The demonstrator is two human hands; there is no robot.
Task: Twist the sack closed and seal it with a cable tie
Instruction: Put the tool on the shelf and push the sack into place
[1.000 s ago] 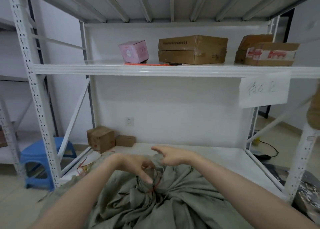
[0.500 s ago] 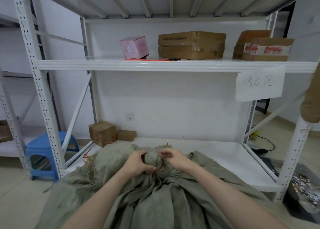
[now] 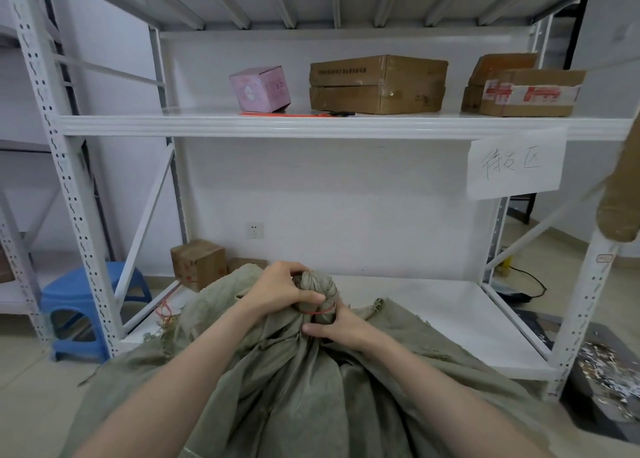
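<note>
Level: we log a bright, even, cool-white scene.
Source: we cannot place it; the light is diffuse, and the wall below the shelf board [image 3: 311, 125] is evenly lit.
Shadows: soft only. A faint grey band lies just under the board, with darker creases in the sack [image 3: 294, 388] well below it.
Glare: mild sheen on the board's top, beside the pink box [image 3: 259, 89].
Distortion: we note wide-angle bowing; the upright [image 3: 52, 153] at the board's left end leans and curves.
Focus: soft overall. The brown shape [image 3: 620, 208] at the board's right end is blurred, and the writing on the paper label [image 3: 516, 167] under it is slightly smeared.
</note>
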